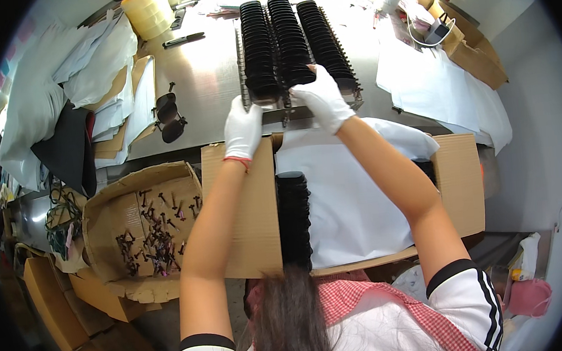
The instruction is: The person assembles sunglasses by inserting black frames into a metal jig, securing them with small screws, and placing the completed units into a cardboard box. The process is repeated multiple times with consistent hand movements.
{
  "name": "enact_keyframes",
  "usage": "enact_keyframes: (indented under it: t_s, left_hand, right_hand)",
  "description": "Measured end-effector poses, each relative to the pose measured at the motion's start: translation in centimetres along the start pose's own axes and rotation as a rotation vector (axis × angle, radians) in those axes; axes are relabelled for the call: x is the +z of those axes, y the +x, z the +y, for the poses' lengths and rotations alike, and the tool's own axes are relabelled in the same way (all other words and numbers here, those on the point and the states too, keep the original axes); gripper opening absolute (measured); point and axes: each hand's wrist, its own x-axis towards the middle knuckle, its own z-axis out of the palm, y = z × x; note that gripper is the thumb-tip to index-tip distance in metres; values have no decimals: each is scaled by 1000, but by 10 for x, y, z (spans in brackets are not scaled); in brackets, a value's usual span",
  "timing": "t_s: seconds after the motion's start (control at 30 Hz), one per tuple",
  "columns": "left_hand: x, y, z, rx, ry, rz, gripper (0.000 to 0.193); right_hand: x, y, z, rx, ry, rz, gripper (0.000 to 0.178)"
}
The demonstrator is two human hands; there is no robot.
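A metal rack (241,56) stands on the steel table ahead of me, with three long rows of thin, dark, rounded lens-like pieces packed upright. My left hand (243,129), in a white glove, is closed at the rack's near left corner; its fingertips are partly hidden. At the near end of the middle row, my gloved right hand (323,99) has thumb and fingers around the front dark lens (297,75). Below both hands, an open cardboard box (241,211) holds a white sheet (356,202) and a row of similar black pieces (293,214).
To the left, a cut-down carton (109,215) contains several small dark clips. Two loose dark lenses (172,130) with clips lie on the table beside stacked papers (124,108). A black marker (183,40) is farther back. White sheets (420,92) and a brown carton (483,60) occupy the right side.
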Motion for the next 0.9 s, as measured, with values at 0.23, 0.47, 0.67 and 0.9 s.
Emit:
enact_keyframes:
  t_s: [0.23,0.47,0.67,0.9]
  left_hand:
    - [-3,-11,15,-40,23,-76,55]
    - [-10,-3,12,-28,64,-91,60]
    - [-13,-37,48,66,110,322,54]
    - [-16,-80,96,-652,-1804,-350,22]
  right_hand:
    - [-29,17,-1,-147,-319,-289,52]
    - [21,11,51,-948,-659,265,47]
    - [-3,13,16,-1169,-741,481,38]
    - [-3,-60,-17,-844,-612,-219,55]
